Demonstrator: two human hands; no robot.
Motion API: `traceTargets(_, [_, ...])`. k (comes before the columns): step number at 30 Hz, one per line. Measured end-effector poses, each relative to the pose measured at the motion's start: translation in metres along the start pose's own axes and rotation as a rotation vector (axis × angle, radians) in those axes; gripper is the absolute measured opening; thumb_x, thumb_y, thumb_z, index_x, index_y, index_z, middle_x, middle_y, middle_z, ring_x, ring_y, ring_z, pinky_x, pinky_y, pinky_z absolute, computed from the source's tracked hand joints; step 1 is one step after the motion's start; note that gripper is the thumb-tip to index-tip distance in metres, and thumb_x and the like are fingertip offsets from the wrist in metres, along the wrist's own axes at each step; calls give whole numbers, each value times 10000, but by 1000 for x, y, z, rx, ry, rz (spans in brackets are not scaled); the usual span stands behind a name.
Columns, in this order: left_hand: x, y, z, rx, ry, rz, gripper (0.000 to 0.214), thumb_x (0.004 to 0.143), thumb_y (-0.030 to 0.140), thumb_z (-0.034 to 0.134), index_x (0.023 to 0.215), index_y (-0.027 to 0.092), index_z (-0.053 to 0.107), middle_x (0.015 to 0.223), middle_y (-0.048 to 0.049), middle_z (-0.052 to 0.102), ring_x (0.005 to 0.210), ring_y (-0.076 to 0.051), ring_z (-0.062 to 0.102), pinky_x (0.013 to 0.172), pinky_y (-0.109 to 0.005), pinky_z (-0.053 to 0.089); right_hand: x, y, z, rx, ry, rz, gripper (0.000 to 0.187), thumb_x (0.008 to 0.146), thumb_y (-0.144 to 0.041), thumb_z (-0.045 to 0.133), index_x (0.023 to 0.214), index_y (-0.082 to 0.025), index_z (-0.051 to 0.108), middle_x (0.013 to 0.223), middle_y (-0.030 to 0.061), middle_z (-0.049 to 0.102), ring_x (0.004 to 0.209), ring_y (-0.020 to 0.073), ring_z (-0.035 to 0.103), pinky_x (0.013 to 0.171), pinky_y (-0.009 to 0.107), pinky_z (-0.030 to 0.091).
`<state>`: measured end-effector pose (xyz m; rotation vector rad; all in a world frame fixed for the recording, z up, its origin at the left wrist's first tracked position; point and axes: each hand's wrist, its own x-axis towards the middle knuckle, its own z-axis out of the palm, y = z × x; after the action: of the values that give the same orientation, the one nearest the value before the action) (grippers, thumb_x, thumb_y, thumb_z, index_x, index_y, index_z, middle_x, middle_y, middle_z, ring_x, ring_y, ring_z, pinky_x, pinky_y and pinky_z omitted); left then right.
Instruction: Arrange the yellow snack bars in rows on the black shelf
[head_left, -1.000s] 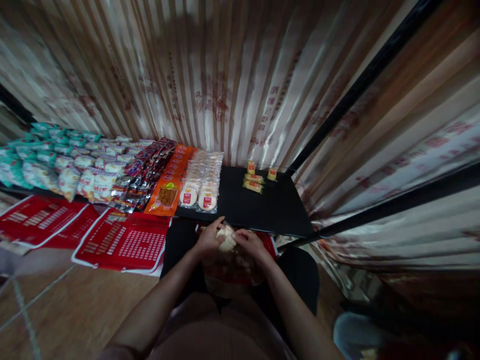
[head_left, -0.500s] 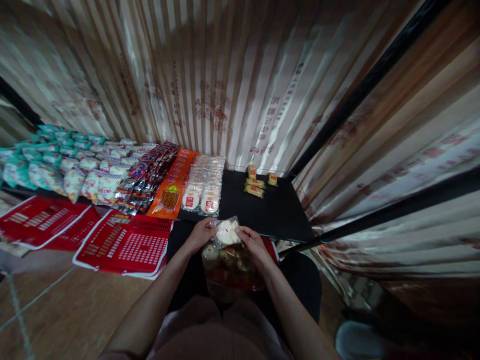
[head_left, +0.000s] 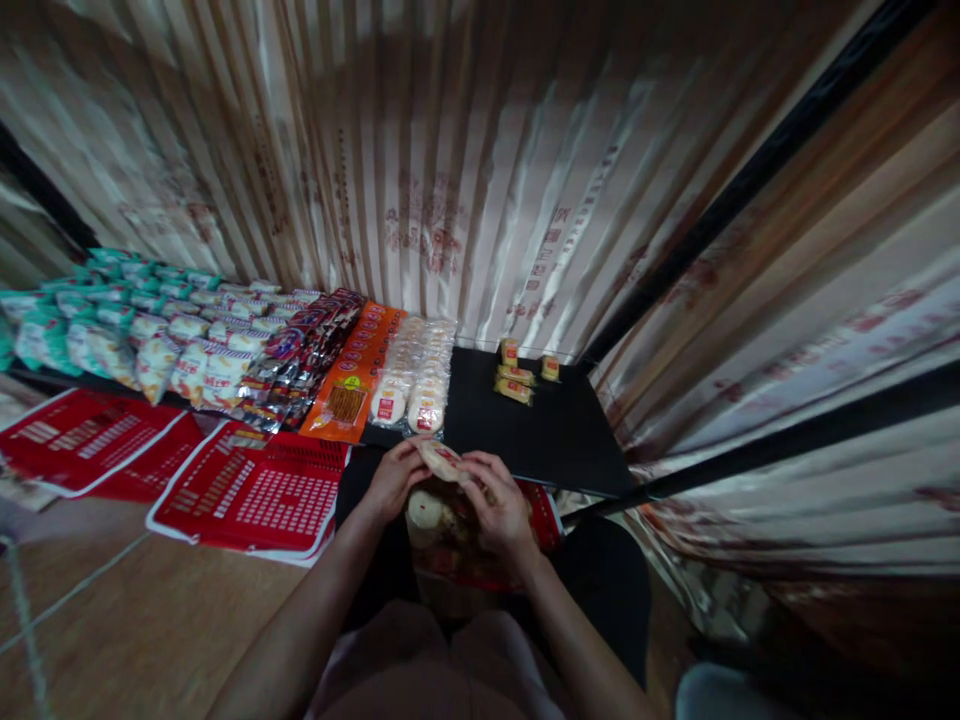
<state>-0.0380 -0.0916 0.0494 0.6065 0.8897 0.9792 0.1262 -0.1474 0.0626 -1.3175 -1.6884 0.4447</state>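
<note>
A round, pale rice cracker in a clear wrapper (head_left: pixel 441 460) is held between both hands above my lap. My left hand (head_left: pixel 397 478) pinches its left end, and my right hand (head_left: pixel 495 502) grips its right end with bent fingers. A bit of red label shows on the wrapper. Below them a red basket (head_left: pixel 546 515) sits between my legs, holding several wrapped snacks, among them a round white one (head_left: pixel 425 510). Just beyond my hands, two columns of wrapped rice crackers (head_left: pixel 427 400) lie on a black shelf (head_left: pixel 555 440).
Several small yellow packets (head_left: pixel 515 385) lie at the shelf's back right. To the left are an orange packet (head_left: pixel 349 395), dark packets (head_left: pixel 296 365) and white and green bags (head_left: pixel 105 350). Red baskets (head_left: pixel 255 490) stand on the floor at left. A black pole (head_left: pixel 750 440) slants at right.
The wrapped rice cracker has tilted from facing me to nearly edge-on, showing its red label. My right hand has curled further round it, and the view has shifted slightly.
</note>
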Motion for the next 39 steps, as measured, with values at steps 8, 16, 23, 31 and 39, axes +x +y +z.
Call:
traceTargets(8, [-7, 9, -9, -98, -54, 91, 306, 633, 195, 657, 936, 163, 634, 1004, -75, 671, 947, -216, 612, 860, -304, 464, -5, -2, 11, -229, 7, -224, 200, 832, -164, 493, 912, -244, 657, 997, 65, 593, 931, 182, 537, 787, 334, 480])
traceTargets(16, [-9, 12, -17, 3, 29, 103, 217, 637, 234, 568, 822, 146, 640, 848, -66, 684, 810, -202, 622, 747, -298, 486, -10, -14, 19, -81, -194, -109, 204, 783, -160, 477, 881, -225, 645, 1156, 83, 517, 1061, 204, 496, 871, 348, 437])
traceTargets(23, [-3, -7, -16, -83, 142, -67, 177, 543, 251, 604, 681, 142, 623, 542, 28, 578, 495, -107, 523, 497, -225, 410, -10, 9, 38, 397, -210, 535, 369, 708, -361, 587, 1042, -217, 524, 888, 46, 623, 717, 152, 590, 620, 273, 488])
traceTargets(31, [5, -10, -18, 63, 112, 32, 241, 611, 322, 631, 766, 138, 620, 652, 11, 615, 553, -107, 546, 529, -222, 425, 0, 3, 49, 740, -307, 694, 345, 605, -461, 680, 785, -186, 575, 668, 3, 641, 603, 149, 581, 631, 302, 470])
traceTargets(39, [8, 10, -21, 532, 373, 368, 206, 702, 251, 540, 881, 167, 599, 847, -43, 622, 771, -151, 582, 698, -260, 474, 36, 10, 55, 602, -98, 664, 382, 570, -507, 677, 761, -189, 587, 633, -2, 628, 567, 139, 552, 563, 261, 441])
